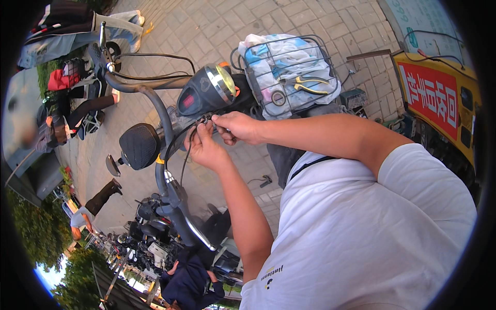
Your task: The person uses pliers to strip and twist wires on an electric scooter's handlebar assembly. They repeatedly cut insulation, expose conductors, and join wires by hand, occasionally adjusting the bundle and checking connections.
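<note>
Both my hands meet at the middle of an electric bike's handlebar (164,119), beside its dark headlight housing (209,93). My left hand (204,148) pinches a thin black cable (184,164), which hangs down in a loop beside the handlebar. Close against it, my right hand (236,128) is closed with thumb and finger on the same dark wiring. The exact piece between the fingertips is small and partly hidden. A wire basket (289,72) lined with crumpled plastic holds pliers with yellow-and-black handles (311,85) and a roll of tape (278,98).
A black mirror (139,146) and a brake lever (201,232) stick out from the handlebar. A yellow cart with a red sign (431,98) stands at the right. Several people and parked bikes (155,232) are at the left, on brick paving (217,31).
</note>
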Action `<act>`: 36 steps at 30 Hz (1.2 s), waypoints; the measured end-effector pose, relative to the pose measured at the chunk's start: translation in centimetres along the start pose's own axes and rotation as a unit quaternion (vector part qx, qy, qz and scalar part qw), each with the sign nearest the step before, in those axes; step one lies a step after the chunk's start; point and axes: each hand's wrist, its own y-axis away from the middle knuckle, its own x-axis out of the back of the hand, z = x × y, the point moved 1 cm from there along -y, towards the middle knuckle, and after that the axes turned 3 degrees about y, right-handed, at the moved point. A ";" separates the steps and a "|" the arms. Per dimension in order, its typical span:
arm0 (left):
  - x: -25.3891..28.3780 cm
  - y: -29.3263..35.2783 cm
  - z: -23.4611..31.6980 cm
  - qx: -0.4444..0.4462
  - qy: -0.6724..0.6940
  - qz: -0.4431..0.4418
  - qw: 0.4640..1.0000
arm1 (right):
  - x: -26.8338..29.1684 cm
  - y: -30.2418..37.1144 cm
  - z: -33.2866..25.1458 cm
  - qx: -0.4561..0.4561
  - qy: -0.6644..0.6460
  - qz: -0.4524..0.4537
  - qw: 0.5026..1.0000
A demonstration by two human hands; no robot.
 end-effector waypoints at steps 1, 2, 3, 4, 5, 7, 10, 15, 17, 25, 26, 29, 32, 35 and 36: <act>0.0 0.0 0.0 0.002 -0.001 -0.002 1.000 | 0.1 0.0 0.0 0.007 0.008 -0.003 1.000; 0.1 -0.1 -0.1 0.004 -0.002 -0.005 1.000 | 0.2 -0.1 -0.1 0.018 0.022 0.002 1.000; 0.1 0.0 -0.1 0.002 -0.003 -0.006 1.000 | 0.3 0.0 -0.2 0.027 0.035 0.006 0.999; 0.1 -0.1 0.0 0.001 -0.005 -0.007 1.000 | 0.2 0.2 -0.4 0.036 0.048 0.011 0.998; 0.1 -0.1 0.0 -0.001 -0.007 -0.008 1.000 | 0.1 0.2 -0.3 0.046 0.054 0.012 0.997; 0.1 -0.2 -0.2 0.003 -0.003 -0.004 1.000 | 0.1 0.3 -0.4 0.068 0.067 0.015 0.995; 0.1 -0.1 -0.2 0.005 -0.001 -0.012 1.000 | 0.2 0.3 -0.8 0.089 0.086 0.011 0.992; 0.6 -0.3 -0.6 0.002 0.017 -0.025 1.000 | 0.2 0.3 -1.3 0.092 0.090 -0.007 0.992; 0.9 -0.4 -0.6 0.011 0.014 -0.031 0.999 | 0.2 0.3 -1.3 0.094 0.084 -0.001 0.992; 1.1 -0.6 0.8 0.032 0.000 -0.075 0.997 | 0.7 0.5 -2.2 0.144 0.149 0.028 0.978; 1.1 -0.7 0.9 0.038 0.003 -0.075 0.996 | 1.0 0.4 -2.0 0.148 0.159 0.029 0.976; 1.5 -0.9 0.9 0.052 0.008 -0.059 0.997 | 1.5 0.9 -1.9 0.149 0.176 0.018 0.973; 1.9 -1.0 0.7 0.055 0.012 -0.088 0.995 | 1.9 1.1 -2.0 0.143 0.165 -0.001 0.976; 2.4 -0.4 0.9 0.054 0.056 -0.111 0.991 | 1.3 1.5 -2.4 0.139 0.156 -0.016 0.978; 2.5 -0.1 1.5 0.059 0.020 -0.096 0.993 | 1.0 1.4 -2.4 0.142 0.155 -0.018 0.978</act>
